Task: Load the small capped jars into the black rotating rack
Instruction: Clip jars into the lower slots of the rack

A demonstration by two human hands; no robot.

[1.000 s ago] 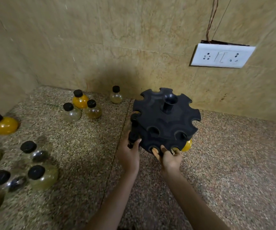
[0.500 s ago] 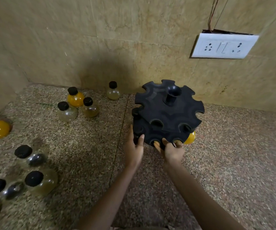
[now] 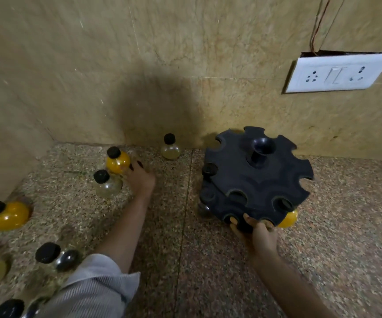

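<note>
Rack [image 3: 256, 180] sits on the surface by the wall, mostly empty imo; only approx 3-4 slots show caps, w/ one yellow jar [image 3: 288, 220] at the near edge; right hand [image 3: 257, 232] grips its rim; left hand [image 3: 140, 179] half-curled around a loose jar [image 3: 117, 160], grip not closed afaict; plenty left.
</note>
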